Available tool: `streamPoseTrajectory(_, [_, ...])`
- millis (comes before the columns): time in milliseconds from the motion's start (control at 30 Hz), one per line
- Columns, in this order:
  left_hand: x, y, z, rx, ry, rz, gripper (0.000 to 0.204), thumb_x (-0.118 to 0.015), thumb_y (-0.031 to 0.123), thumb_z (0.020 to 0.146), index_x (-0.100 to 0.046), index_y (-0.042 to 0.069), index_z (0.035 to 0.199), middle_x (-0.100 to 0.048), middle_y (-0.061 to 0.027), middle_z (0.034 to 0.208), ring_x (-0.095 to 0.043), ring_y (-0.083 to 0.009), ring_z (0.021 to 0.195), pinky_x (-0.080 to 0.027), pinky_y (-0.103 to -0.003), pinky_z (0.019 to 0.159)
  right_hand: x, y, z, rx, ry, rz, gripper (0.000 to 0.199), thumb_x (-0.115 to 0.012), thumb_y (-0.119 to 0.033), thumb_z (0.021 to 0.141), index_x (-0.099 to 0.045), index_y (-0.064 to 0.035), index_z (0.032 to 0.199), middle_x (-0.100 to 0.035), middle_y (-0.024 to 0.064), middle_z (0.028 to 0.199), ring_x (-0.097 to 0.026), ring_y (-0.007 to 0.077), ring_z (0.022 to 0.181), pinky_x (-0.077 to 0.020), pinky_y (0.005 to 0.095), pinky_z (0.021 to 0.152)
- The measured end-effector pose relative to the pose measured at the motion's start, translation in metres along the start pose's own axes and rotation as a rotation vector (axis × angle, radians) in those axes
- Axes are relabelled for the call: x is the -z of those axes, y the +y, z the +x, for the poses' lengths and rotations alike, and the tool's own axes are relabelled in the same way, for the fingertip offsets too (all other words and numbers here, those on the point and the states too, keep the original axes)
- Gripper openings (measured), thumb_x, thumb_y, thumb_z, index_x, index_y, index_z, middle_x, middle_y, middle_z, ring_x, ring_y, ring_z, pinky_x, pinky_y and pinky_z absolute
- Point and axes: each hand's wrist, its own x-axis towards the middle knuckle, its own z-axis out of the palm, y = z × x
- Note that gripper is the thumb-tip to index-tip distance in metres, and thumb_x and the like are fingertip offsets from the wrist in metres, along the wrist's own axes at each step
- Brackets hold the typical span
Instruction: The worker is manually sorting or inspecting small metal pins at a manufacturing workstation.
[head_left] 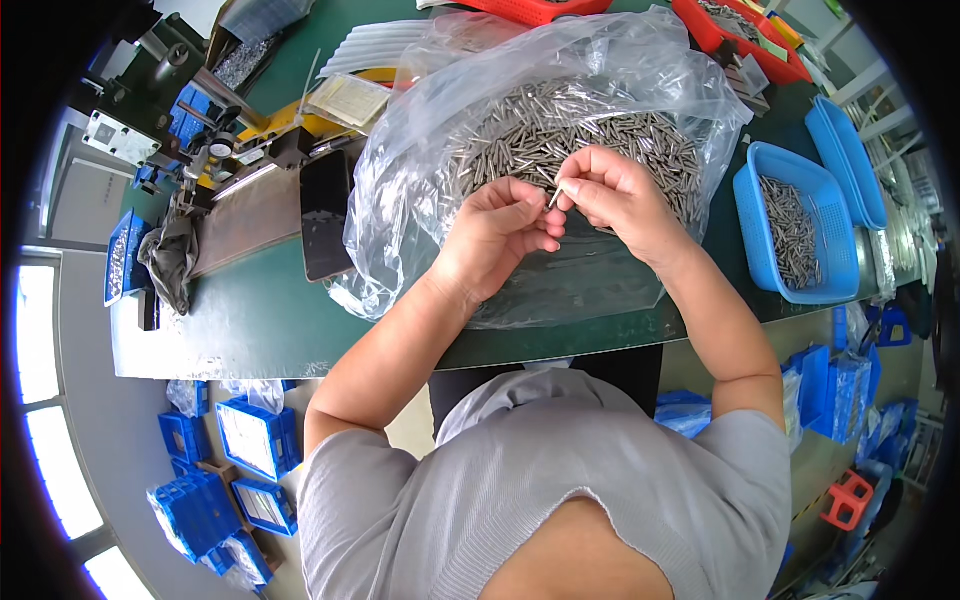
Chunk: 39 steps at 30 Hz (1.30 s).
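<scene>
1. The left hand [505,225] is near the front of the table [270,335], with its fingers curled in and their tips close together. I cannot tell if they grip anything.
2. The right hand [618,195] pinches one little metal pin [556,196] between thumb and finger. The pin is tilted, up in the air between the two hands, with its low end by the left fingertips.
3. To do this well, I think it is best to pinch softly but firmly, since a thin, smooth pin could slip. Keep both hands low over the bag, so a dropped pin lands there.
4. The pin looks thin, straight and shiny silver. Its tips are too small to see well.
5. Just past the hands is a big heap of pins [520,130], grey and shiny, pointing every way. It lies in a crinkly clear bag [390,200].
6. Off to the right, a blue basket [757,235] has more metal pins in it.
7. Farther back on the right is a red tray [790,70].
</scene>
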Motion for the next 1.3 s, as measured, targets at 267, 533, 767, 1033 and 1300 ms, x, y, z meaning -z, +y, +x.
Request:
streamPoseTrajectory(267, [0.002, -0.001, -0.002, -0.010, 0.020, -0.059, 0.009, -0.052, 0.008, 0.089, -0.054, -0.001, 0.088, -0.062, -0.0143, 0.082, -0.062, -0.0207, 0.075, -0.054, -0.031, 0.065, -0.004, 0.006, -0.001, 0.125, -0.003, -0.130, 0.006, -0.057, -0.005, 0.084, -0.057, 0.0001, 0.088, -0.061, 0.0022, 0.075, -0.057, 0.0067, 0.070, -0.0462, 0.0210, 0.064])
streamPoseTrajectory(533, [-0.008, -0.005, 0.008, -0.021, 0.004, 0.027, 0.006, -0.055, 0.005, 0.086, -0.055, -0.001, 0.088, -0.063, -0.0141, 0.082, -0.063, -0.0220, 0.073, -0.054, -0.034, 0.067, 0.011, -0.003, -0.008, 0.051, 0.018, -0.290, 0.006, -0.059, -0.007, 0.084, -0.059, -0.0016, 0.085, -0.058, -0.0013, 0.077, -0.053, 0.0042, 0.073, -0.0436, 0.0197, 0.065])
streamPoseTrajectory(767, [0.005, 0.001, -0.005, -0.117, 0.063, 0.114, 0.007, -0.051, 0.006, 0.089, -0.055, 0.001, 0.086, -0.061, -0.0130, 0.079, -0.061, -0.0200, 0.071, -0.052, -0.030, 0.064, 0.063, -0.045, -0.042, 0.506, 0.771, -0.774, 0.007, -0.060, 0.001, 0.078, -0.058, -0.0023, 0.085, -0.058, 0.0014, 0.073, -0.054, 0.0065, 0.066, -0.0432, 0.0210, 0.059])
streamPoseTrajectory(1033, [-0.004, 0.002, 0.000, -0.094, 0.019, 0.108, 0.005, -0.051, 0.004, 0.088, -0.053, 0.000, 0.089, -0.061, -0.0133, 0.081, -0.062, -0.0205, 0.074, -0.053, -0.031, 0.066, 0.137, -0.057, -0.112, 0.033, 1.023, -1.700, 0.015, -0.060, -0.023, 0.079, -0.066, -0.0142, 0.089, -0.063, 0.0043, 0.100, -0.056, 0.0283, 0.097, -0.0440, 0.0426, 0.080])
streamPoseTrajectory(1300, [0.006, 0.003, -0.002, -0.102, 0.040, 0.105, 0.006, -0.052, 0.006, 0.088, -0.053, 0.000, 0.088, -0.062, -0.0132, 0.081, -0.062, -0.0198, 0.073, -0.053, -0.031, 0.066, 0.037, -0.028, -0.051, 0.231, -0.020, -1.044, 0.014, -0.065, -0.008, 0.074, -0.061, -0.0032, 0.086, -0.058, 0.0096, 0.077, -0.057, 0.0267, 0.067, -0.0456, 0.0332, 0.060])
